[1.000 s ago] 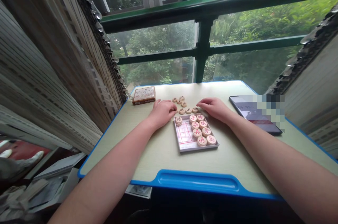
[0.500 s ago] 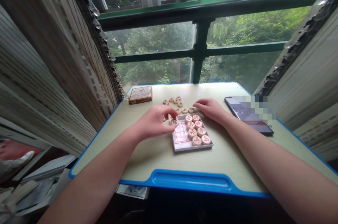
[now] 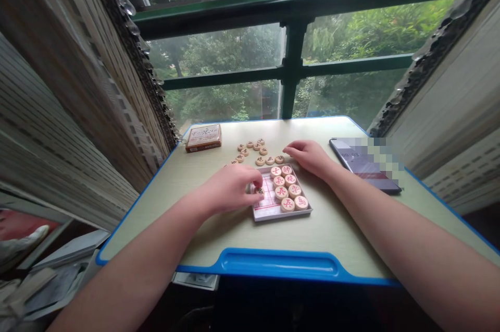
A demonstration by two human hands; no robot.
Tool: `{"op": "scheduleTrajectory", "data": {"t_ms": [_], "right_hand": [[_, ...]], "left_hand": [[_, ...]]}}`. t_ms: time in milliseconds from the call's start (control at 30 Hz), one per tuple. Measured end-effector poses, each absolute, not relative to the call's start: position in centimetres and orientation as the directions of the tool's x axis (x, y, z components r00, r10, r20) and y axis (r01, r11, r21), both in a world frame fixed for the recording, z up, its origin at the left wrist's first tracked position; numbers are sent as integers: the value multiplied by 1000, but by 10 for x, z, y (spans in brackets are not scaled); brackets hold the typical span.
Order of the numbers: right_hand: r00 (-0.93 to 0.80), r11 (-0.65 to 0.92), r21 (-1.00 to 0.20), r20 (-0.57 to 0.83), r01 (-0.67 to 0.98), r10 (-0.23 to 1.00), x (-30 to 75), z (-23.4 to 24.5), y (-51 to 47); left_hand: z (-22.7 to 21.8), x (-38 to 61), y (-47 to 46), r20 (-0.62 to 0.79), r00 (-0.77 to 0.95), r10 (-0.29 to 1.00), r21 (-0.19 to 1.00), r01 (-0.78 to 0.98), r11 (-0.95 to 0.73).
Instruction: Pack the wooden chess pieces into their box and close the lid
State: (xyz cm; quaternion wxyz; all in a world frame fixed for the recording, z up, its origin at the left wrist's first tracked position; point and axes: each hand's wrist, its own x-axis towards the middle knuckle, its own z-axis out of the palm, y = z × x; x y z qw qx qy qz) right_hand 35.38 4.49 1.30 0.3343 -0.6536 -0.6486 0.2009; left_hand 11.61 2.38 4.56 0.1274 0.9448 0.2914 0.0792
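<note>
Your left hand (image 3: 233,187) had a black-lettered piece (image 3: 259,191) pinched between thumb and fingertips, at the left side of the shallow tray (image 3: 267,214); couldn't tell if the piece touched the tray floor. Your knuckles hid the tray's upper left corner. Red grid lines showed on the tray floor, and eight red-lettered pieces (image 3: 281,193) stood face up in two columns of four along its right side. Your right hand (image 3: 311,158) lay relaxed and released on the counter (image 3: 219,238), beyond the tray's far right corner, fingers loosely bent, tips just beside the end disc (image 3: 279,159) of a row of three; contact unclear. More loose discs (image 3: 257,147) with dark characters sat scattered behind the tray, faces up, a few near your left hand and partly covered by it. Brown box (image 3: 203,137) was at the back left, well apart from your hands. Phone (image 3: 357,165) lay to the right of your right hand, screen up, partly pixelated. Counter had a blue rim and a blue trough (image 3: 279,263) along the edge nearest you. Green window frame (image 3: 291,50) stood behind, trees outside, curtains (image 3: 66,76) either side.
</note>
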Motion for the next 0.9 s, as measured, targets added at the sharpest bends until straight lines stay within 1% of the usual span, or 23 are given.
{"op": "scheduleTrajectory", "data": {"t_ms": [233, 400, 667, 800, 900], "right_hand": [[46, 88, -674, 178, 733, 983, 353, 14, 44], [41, 105, -669, 198, 736, 979, 354, 11, 45], [38, 104, -668, 194, 737, 980, 355, 10, 45], [36, 111, -670, 202, 734, 979, 354, 10, 45], [36, 104, -657, 196, 747, 980, 354, 11, 45]], "left_hand": [[44, 118, 25, 56, 817, 573, 307, 532, -789], [43, 119, 23, 74, 824, 562, 305, 518, -799], [43, 122, 21, 43, 778, 627, 352, 575, -739], [43, 122, 22, 36, 749, 662, 345, 612, -712], [41, 123, 22, 59, 739, 671, 323, 622, -713]]}}
